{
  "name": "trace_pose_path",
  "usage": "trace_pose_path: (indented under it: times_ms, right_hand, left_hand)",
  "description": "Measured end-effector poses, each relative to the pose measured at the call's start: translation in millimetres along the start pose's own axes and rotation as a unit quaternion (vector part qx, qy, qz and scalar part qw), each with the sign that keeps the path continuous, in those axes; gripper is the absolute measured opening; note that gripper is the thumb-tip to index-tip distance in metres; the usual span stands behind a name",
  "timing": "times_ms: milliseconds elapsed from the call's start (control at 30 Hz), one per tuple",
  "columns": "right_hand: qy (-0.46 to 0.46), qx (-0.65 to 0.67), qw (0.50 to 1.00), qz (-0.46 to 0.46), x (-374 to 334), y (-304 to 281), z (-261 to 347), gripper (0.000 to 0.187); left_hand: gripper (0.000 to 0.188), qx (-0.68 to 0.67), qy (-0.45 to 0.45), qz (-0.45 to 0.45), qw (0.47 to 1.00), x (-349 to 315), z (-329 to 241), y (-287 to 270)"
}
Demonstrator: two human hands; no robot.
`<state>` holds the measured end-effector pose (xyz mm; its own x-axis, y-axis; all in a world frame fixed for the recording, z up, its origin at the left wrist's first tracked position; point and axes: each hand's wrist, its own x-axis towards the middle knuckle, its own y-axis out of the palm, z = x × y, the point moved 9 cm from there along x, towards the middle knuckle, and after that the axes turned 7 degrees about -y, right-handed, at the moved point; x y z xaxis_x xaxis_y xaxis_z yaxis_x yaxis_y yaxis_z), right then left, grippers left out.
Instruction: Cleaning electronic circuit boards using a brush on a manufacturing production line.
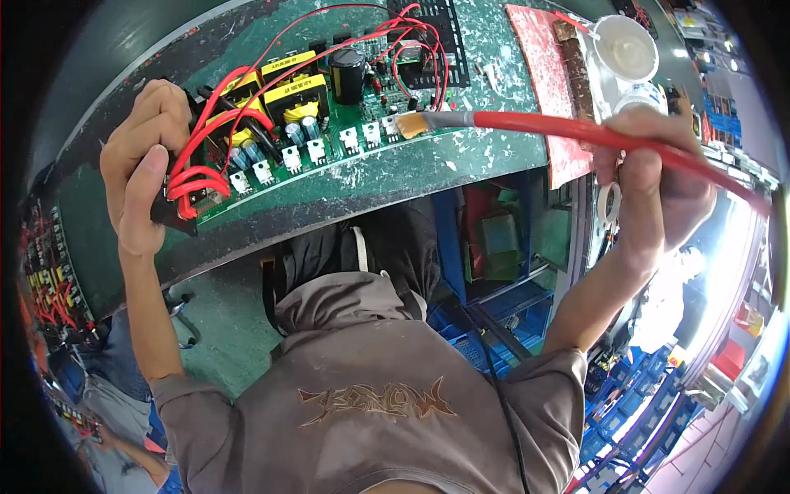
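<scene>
A long green circuit board (333, 152) lies along the front of the table. It carries yellow-wrapped transformers (298, 100), a large black capacitor (347, 78), thick red wires (202, 132) and a front row of flat tabbed components (316, 151) with white on them. Curled around the board's left end, my left hand (146, 160) is closed on it, fingers partly hidden. My right hand (662, 169) grips a red-handled paintbrush (543, 123) between thumb and fingers. Its tan bristles touch, or hover just over, the tabbed components near the board's right end.
Right of the board, a white-smeared red panel (547, 99) lies on the green table (485, 156). Beyond it stands a white tub (625, 49) of pale material. A black perforated plate (448, 49) lies at the back. Blue crates (461, 329) stand below. Another person's arm (136, 457) shows lower left.
</scene>
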<state>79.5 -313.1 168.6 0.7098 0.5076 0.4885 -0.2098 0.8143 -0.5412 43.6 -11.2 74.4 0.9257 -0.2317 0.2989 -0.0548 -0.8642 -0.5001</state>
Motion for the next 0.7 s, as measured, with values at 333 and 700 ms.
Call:
trace_pose_path:
  times_ms: [333,700]
  right_hand:
    - [0.027,-0.096,0.995,0.003,12,0,2,0.03]
    - [-0.031,-0.114,0.992,-0.053,13,-1,32,0.033]
  left_hand:
    - [0.033,0.007,0.007,-0.007,1.0,-2,-1,0]
    - [0.034,-0.005,0.014,-0.001,1.0,-2,-1,-1]
